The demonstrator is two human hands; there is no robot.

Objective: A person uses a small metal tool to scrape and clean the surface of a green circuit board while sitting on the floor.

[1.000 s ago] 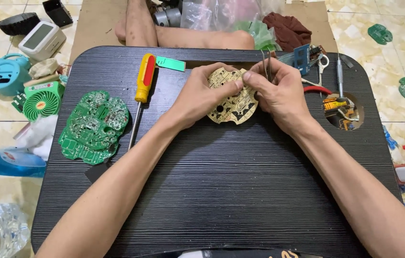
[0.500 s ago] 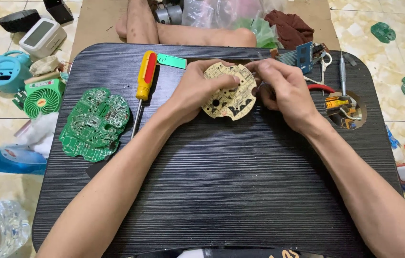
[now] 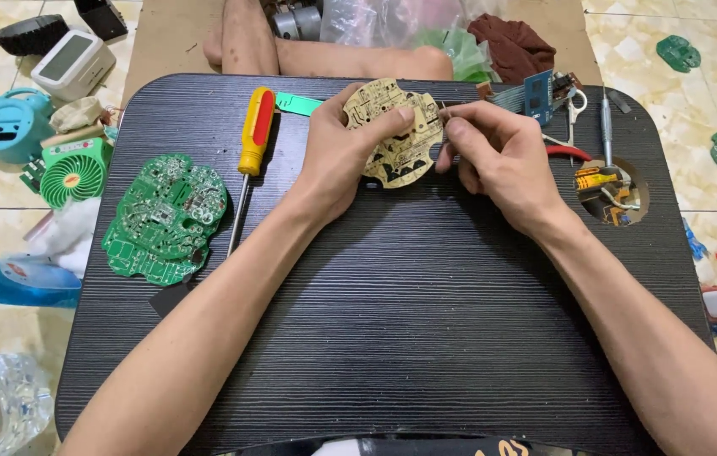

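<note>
Both forearms bare to the frame edge, no sleeves in view. Left hand (image 3: 337, 160) and right hand (image 3: 502, 160): no gloves, rings, watch or bands visible. Nails short. Bare legs (image 3: 308, 51) past the far table edge; can't tell what else is worn.

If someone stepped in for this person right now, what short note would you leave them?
Left hand: holds the tan circuit board up off the black table, thumb on its face.
Right hand: pinches a thin metal tool at the board's right edge.
Nearby: green board and screwdriver lie on the left; small parts sit in the round recess on the right.
Done: cannot tell from this view.
Left: whatever is being picked at on the tan board appears unfinished.
</note>
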